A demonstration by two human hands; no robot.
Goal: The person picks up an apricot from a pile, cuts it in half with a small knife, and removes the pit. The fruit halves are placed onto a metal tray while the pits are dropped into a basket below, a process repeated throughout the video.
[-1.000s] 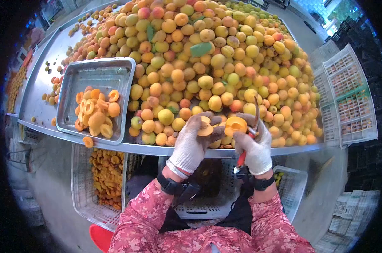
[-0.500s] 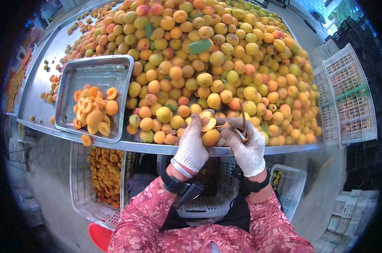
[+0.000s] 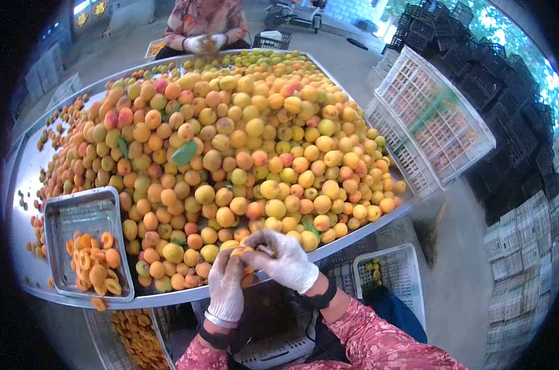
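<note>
My left hand (image 3: pixel 226 290), in a soiled white knit glove, has its fingers closed on an apricot (image 3: pixel 237 250) at the table's near edge. My gloved right hand (image 3: pixel 285 260) is closed close against it, its fingertips meeting the same fruit. A small knife (image 3: pixel 266 250) is in the right hand, mostly hidden by the fingers. Beyond both hands rises a large heap of whole apricots (image 3: pixel 230 160), with a green leaf (image 3: pixel 184 153) on top. To the left, a metal tray (image 3: pixel 82 213) holds pitted apricot halves (image 3: pixel 94 262).
The metal table (image 3: pixel 187 297) has a raised rim. Below are a crate of apricot halves (image 3: pixel 137 336) and a white crate (image 3: pixel 418 290) with some green-yellow fruit. Tall white crates (image 3: pixel 433 117) stand at the right. Another person's gloved hands (image 3: pixel 205 43) are across the table.
The view has swung up and to the right, bringing the person opposite into sight. My hands have drawn together over the fruit, and the knife's curved blade no longer shows clearly.
</note>
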